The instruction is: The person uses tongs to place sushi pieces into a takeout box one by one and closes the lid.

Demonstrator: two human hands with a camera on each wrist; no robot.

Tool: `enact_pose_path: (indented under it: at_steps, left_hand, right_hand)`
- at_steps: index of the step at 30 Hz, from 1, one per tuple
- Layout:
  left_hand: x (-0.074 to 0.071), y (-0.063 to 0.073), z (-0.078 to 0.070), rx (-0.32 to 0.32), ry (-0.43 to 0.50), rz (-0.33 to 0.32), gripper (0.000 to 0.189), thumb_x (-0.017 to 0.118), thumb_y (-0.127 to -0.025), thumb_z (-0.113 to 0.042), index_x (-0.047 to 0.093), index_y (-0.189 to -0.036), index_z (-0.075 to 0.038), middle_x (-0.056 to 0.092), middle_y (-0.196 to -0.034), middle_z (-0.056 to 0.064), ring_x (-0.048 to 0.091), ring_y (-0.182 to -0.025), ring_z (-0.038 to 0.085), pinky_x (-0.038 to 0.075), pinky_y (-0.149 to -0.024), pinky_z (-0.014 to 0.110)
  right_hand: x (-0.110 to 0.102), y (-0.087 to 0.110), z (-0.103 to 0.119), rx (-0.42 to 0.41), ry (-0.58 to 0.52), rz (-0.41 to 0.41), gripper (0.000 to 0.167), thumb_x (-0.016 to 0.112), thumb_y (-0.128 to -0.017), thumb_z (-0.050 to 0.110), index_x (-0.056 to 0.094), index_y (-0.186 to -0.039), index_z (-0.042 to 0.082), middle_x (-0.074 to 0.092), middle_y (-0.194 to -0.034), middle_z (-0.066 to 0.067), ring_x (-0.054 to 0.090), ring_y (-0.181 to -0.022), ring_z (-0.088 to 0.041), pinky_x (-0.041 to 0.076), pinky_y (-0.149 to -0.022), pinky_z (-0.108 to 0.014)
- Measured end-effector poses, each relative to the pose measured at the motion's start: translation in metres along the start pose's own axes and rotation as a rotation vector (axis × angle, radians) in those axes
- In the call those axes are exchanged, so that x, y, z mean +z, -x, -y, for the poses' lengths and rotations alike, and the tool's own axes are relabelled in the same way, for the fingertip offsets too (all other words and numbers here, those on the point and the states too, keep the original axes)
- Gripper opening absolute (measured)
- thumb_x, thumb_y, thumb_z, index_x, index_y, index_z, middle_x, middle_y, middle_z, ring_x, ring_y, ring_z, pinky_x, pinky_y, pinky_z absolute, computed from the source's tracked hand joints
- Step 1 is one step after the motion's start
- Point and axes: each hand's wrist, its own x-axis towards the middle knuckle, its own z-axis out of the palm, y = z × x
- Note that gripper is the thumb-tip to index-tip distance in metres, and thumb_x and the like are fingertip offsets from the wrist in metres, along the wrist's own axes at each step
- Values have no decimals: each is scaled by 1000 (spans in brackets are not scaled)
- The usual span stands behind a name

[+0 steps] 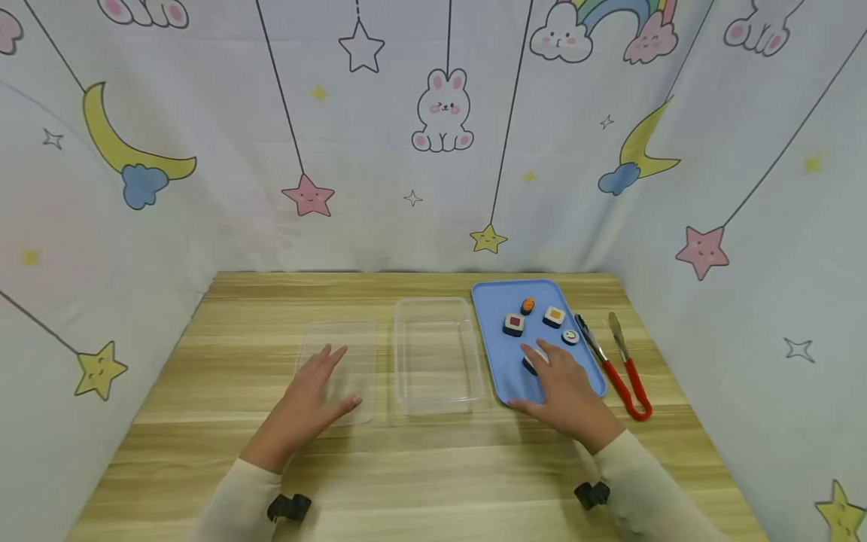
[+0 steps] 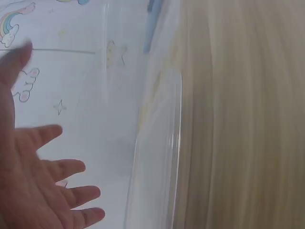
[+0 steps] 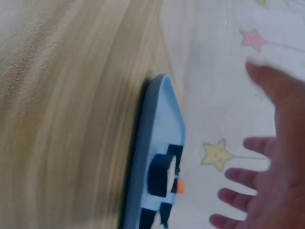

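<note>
Over a clear plastic lid (image 1: 362,361) the left hand (image 1: 308,403) is held; over a blue tray (image 1: 504,366) of sushi pieces (image 1: 514,324), the right hand (image 1: 567,391). The fingers (image 2: 69,168) of both are spread. Between lid and tray a clear container (image 1: 436,357) is set on the worktop (image 1: 433,474); red-handled tongs (image 1: 615,379) are laid beside the tray

Counts recorded: five sushi pieces (image 1: 514,324), one blue tray (image 1: 493,301), one clear container (image 1: 436,354), one clear lid (image 1: 354,375), one pair of tongs (image 1: 634,374). Hands totalled two: one left hand (image 1: 308,404), one right hand (image 1: 566,393).
</note>
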Motion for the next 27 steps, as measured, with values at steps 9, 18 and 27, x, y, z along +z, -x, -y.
enact_pose_path:
  at_steps: [9, 18, 27]
  left_hand:
    - [45, -30, -31, -4, 396, -86, 69, 77, -96, -28, 46, -156, -13, 43, -161, 12, 45, -143, 40, 50, -109, 56]
    - [78, -34, -39, -69, 654, -79, 69, 81, -91, -12, 50, -153, -8, 44, -159, 13, 46, -143, 39, 55, -104, 47]
    - [87, -35, -35, -102, 722, -109, 69, 82, -89, -6, 54, -151, -9, 46, -159, 13, 49, -141, 39, 56, -102, 49]
  right_hand:
    - [-9, 3, -53, 297, -102, -326, 55, 74, -96, 29, 60, -136, -6, 54, -131, -31, 47, -122, -51, 41, -103, -67]
    - [-5, 15, -123, 635, -111, -180, 83, 65, -99, 43, 36, -151, -15, 34, -142, -46, 32, -127, -65, 35, -100, -76]
    - [9, 16, -144, 633, -170, -181, 57, 71, -96, 34, 58, -122, -16, 59, -105, -34, 58, -97, -50, 51, -81, -62]
